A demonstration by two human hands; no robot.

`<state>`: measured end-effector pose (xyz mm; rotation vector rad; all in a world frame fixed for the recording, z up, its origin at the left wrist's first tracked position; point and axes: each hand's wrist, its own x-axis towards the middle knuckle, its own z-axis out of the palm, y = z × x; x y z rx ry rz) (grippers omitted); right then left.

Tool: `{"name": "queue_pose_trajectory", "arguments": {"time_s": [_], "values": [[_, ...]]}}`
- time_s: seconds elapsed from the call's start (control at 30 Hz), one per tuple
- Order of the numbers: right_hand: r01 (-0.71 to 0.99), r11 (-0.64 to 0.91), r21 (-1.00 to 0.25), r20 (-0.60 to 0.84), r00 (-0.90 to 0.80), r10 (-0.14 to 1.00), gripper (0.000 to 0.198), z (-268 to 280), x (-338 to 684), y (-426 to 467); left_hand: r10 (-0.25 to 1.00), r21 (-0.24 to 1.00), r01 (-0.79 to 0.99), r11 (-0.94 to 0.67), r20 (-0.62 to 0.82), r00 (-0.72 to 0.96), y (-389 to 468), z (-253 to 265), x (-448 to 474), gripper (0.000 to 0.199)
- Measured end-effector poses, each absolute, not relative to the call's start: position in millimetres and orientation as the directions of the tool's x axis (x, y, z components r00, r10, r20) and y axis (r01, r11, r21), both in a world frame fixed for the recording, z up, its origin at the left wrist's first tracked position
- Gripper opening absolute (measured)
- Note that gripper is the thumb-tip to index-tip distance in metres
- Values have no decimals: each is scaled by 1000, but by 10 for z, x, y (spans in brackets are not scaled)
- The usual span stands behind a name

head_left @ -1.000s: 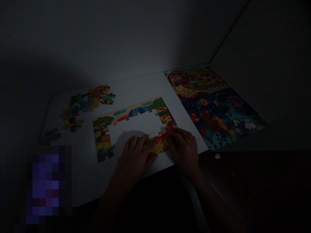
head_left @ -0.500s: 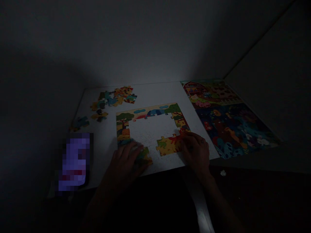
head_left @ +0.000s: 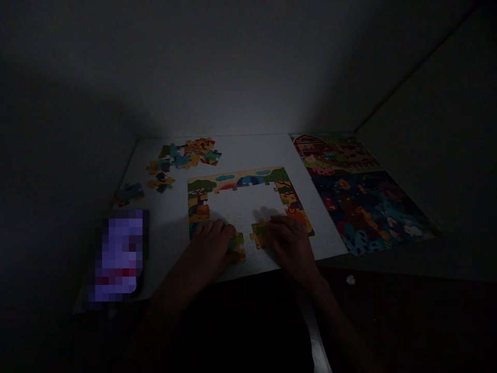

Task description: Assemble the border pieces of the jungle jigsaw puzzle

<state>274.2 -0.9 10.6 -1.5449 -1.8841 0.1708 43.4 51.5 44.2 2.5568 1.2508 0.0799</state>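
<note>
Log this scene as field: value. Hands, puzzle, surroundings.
left hand: covering part of a green-yellow section; grip unclear
right hand: at a yellow section; grip unclear
puzzle border: partly built; gap between the two sections
loose pieces: far left on white table
right side: barn picture, dark-blue picture, both flat
light: dim

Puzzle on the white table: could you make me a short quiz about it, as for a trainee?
1. True or false: the near pieces at the left hand and those at the right hand are joined.
2. In this view, the barn picture lies: A) left of the frame; B) right of it; C) inside it.
3. How many of the frame's far corners show a tree?

Key: 1. False, a gap parts them. 2. B. 3. Two.
</note>
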Motion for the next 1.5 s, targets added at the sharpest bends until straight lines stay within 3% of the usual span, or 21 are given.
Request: {"name": "queue_pose_trajectory", "arguments": {"time_s": [0.13, 0.5, 0.7, 1.03, 1.3, 1.5], "values": [[837, 270, -475, 372, -86, 924, 17, 101, 2747, -5, 780, 297, 763, -574, -85, 620, 592, 456, 487, 52], [840, 288, -461, 370, -113, 922, 17, 118, 2738, 16, 777, 348, 740, -576, -49, 628, 662, 390, 628, 48], [846, 273, -458, 362, -103, 927, 15, 133, 2735, 15, 775, 257, 766, -589, -90, 626, 549, 418, 678, 54], [837, 277, -472, 356, -106, 928, 17, 130, 2737, 12, 796, 132, 801, -584, -98, 597, 406, 529, 788, 45], [834, 270, -482, 349, -100, 932, 17, 127, 2739, 14, 842, 33, 843, -537, 72, 534, 259, 434, 888, 44], [834, 272, -480, 349, -103, 931, 16, 131, 2738, 10, 786, 64, 815, -576, 318, 531, 239, 205, 858, 43]]}}
